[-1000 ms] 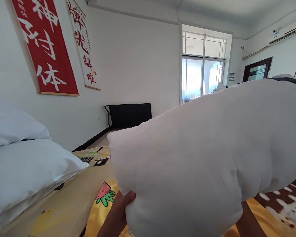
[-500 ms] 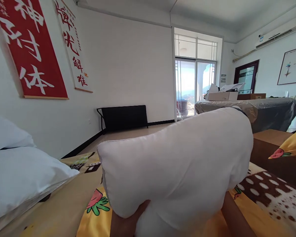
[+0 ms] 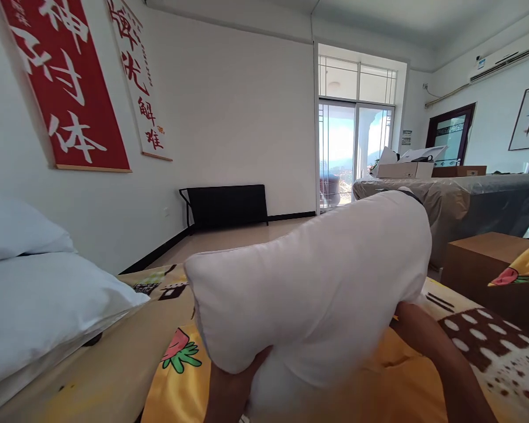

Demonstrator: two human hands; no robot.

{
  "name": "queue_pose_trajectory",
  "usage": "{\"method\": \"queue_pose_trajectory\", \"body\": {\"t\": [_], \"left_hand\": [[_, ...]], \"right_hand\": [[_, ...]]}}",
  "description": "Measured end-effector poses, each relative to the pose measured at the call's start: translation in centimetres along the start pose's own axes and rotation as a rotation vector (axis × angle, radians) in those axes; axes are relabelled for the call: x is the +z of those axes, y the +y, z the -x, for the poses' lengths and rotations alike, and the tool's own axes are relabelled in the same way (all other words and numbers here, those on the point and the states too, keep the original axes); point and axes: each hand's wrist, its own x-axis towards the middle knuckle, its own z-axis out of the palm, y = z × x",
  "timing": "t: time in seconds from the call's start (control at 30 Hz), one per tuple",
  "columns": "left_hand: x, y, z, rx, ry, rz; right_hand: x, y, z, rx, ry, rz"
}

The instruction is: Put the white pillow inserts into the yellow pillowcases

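A plump white pillow is held up in front of me, bent over and tilted with its right end higher. My left hand presses into its lower left part, with a thumb showing and the other fingers hidden behind the pillow. On the right side, my right hand grips the pillow's lower edge, its fingers tucked out of sight. Beneath lies orange-yellow fabric printed with a pink fruit and green leaves.
White pillows are stacked at the left on a patterned bed cover. A cardboard box stands at the right, near another piece of yellow printed fabric. Farther back are a plastic-covered table and a black folded frame.
The pillow's right end has come in to the left and narrowed. My right hand has moved up and now shows at its edge. The view has turned slightly left.
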Motion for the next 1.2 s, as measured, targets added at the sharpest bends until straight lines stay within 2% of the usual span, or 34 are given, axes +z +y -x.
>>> {"method": "queue_pose_trajectory", "body": {"t": [0.07, 0.1, 0.17, 0.2, 0.23, 0.3, 0.4, 0.47, 0.53, 0.63, 0.7, 0.77, 0.87, 0.93, 0.97, 1.03, 1.1, 1.2], "left_hand": [[0.7, 0.4, 0.8, 0.089, -0.145, -0.051], [0.9, 0.7, 1.3, 0.137, -0.243, -0.067], [1.2, 1.5, 2.2, 0.208, -0.397, -0.076], [1.2, 1.9, 2.7, 0.232, -0.423, -0.076], [1.2, 2.4, 3.1, 0.255, -0.418, -0.077], [0.9, 3.2, 3.8, 0.341, -0.392, -0.087], [0.7, 4.1, 4.7, 0.668, -0.438, -0.118], [0.7, 4.3, 5.1, 0.907, -0.48, -0.178], [0.8, 4.1, 5.2, 1.082, -0.49, -0.26], [1.0, 3.6, 5.3, 1.217, -0.46, -0.327], [1.0, 3.3, 5.4, 1.191, -0.456, -0.28], [0.8, 3.3, 5.4, 1.034, -0.471, -0.186], [0.5, 3.5, 4.3, 0.594, -0.495, -0.116], [0.2, 3.1, 2.5, 0.336, -0.48, -0.096], [0.2, 2.6, 1.4, 0.253, -0.467, -0.076], [0.0, 0.8, -1.2, 0.168, -0.429, -0.012], [-0.2, -1.6, -3.5, 0.149, -0.406, 0.029], [-0.7, -5.2, -5.6, 0.177, -0.382, 0.031]], "right_hand": [[-1.8, -1.9, 0.8, -0.045, -0.05, -0.029], [-2.8, -3.2, 1.3, -0.062, -0.004, -0.075], [-4.5, -6.0, 2.2, -0.094, 0.206, -0.169], [-5.2, -7.3, 2.6, -0.122, 0.313, -0.21], [-5.7, -8.5, 3.1, -0.163, 0.39, -0.246], [-6.1, -10.4, 3.9, -0.275, 0.427, -0.304], [-6.1, -11.7, 4.8, -0.396, 0.362, -0.367], [-6.0, -11.9, 5.1, -0.41, 0.35, -0.383], [-6.2, -11.7, 5.2, -0.401, 0.345, -0.392], [-7.0, -11.9, 4.3, -0.425, 0.325, -0.402], [-7.8, -12.7, 2.6, -0.477, 0.279, -0.387], [-8.3, -13.9, 0.1, -0.53, 0.195, -0.364], [-7.1, -16.1, -3.8, -0.555, 0.008, -0.335], [-4.8, -17.3, -5.5, -0.544, -0.043, -0.307], [-3.3, -17.7, -5.9, -0.545, -0.042, -0.292], [-0.1, -18.6, -5.9, -0.578, -0.022, -0.261], [2.9, -19.2, -5.0, -0.637, -0.015, -0.225], [5.6, -19.9, -2.6, -0.716, -0.023, -0.141]]}}
